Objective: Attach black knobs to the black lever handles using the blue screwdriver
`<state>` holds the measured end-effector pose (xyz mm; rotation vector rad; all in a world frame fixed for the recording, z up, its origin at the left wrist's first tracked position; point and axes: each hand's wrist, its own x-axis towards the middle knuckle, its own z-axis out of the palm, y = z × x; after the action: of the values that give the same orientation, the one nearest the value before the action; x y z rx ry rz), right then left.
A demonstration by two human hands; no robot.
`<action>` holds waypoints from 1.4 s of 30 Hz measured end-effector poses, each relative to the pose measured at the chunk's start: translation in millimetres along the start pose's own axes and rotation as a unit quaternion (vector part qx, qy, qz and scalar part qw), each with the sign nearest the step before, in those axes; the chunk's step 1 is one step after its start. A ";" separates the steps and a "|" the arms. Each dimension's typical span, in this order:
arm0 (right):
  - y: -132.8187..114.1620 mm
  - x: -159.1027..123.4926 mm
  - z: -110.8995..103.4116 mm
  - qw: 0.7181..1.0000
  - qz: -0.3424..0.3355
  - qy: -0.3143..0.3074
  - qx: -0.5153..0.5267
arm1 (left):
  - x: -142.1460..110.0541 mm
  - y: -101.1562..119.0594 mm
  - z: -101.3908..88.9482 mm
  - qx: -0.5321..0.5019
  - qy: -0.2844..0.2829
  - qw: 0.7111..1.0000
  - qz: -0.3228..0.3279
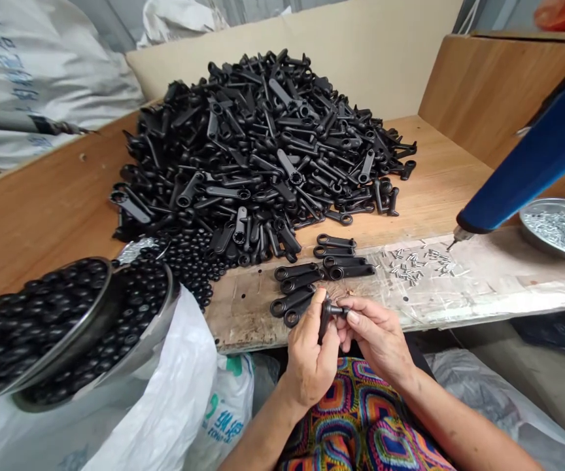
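Across the workbench (459, 163), a large pile (263, 157) of black handles is covering the middle; all positions below are being given from this pile, as the seated person is viewing it. Beyond its left side, a bulging white sack (51, 65) with blue lettering is standing. To the right of the pile, a wooden box (498, 85) is occupying the bench. At the pile's near left, two metal bowls (106, 289) are sitting side by side, each holding a heap of round black knobs. To the right, a blue screwdriver (537, 150) is slanting down, its bit pointing at the bench; whether the bit is touching anything there is not being shown clearly. Farther right of the pile, a round metal plate (522, 220) is holding many screws.

Just in front of the pile, a group of separate handles (344, 270) is lying in loose rows. Nearer the person than these, both hands are working together. The left hand (312, 360) is gripping one handle (326, 318), its ring end facing down. The right hand (378, 337) is pinching the tip of that handle's peg; its fingers are hiding the tip, so whether a separate knob is sitting there cannot be told. Against the pile's near left edge, loose knobs (189, 261) are spreading over the bench. To the pile's near right, loose screws (412, 265) are lying scattered below the bit.
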<state>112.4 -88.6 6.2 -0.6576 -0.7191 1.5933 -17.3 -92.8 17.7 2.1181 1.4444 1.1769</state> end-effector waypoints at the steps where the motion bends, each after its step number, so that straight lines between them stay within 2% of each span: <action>1: 1.6 1.0 1.1 1.000 0.002 0.001 -0.002 | -0.3 -1.0 -0.1 0.010 0.004 1.000 0.005; 5: 7.1 4.0 3.8 1.000 0.007 0.002 -0.020 | -2.1 -6.0 -1.1 0.043 0.012 0.999 0.028; 10: 14.5 5.6 3.5 0.999 0.005 -0.016 -0.039 | -6.9 -14.9 -2.1 0.061 0.007 0.998 0.024; 20: 16.5 2.9 -3.8 0.997 0.045 -0.019 -0.056 | -7.4 -17.8 -12.9 0.041 -0.048 0.997 0.050; 25: 14.4 -1.0 -0.7 0.997 0.039 -0.021 -0.057 | -9.6 -16.4 -10.4 0.074 -0.025 0.994 0.082; 28: 13.4 -6.4 0.4 0.993 0.011 0.000 -0.119 | -11.7 -15.1 -9.3 0.122 -0.007 0.987 0.107; 32: 12.3 -11.1 1.5 0.962 -0.052 0.018 -0.267 | -13.8 -13.8 -9.8 0.157 -0.027 0.983 0.096; 38: 13.4 -3.7 6.9 0.969 -0.011 0.022 -0.245 | -13.0 -18.5 -6.3 0.119 -0.001 0.990 0.074; 42: 10.9 5.7 19.8 0.959 0.015 -0.025 -0.283 | -8.8 -20.7 -24.6 0.062 -0.022 0.997 0.026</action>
<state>89.7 -85.8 10.6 -1.0458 -1.2269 1.4342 -50.3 -95.9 15.2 2.2630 1.4854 1.0769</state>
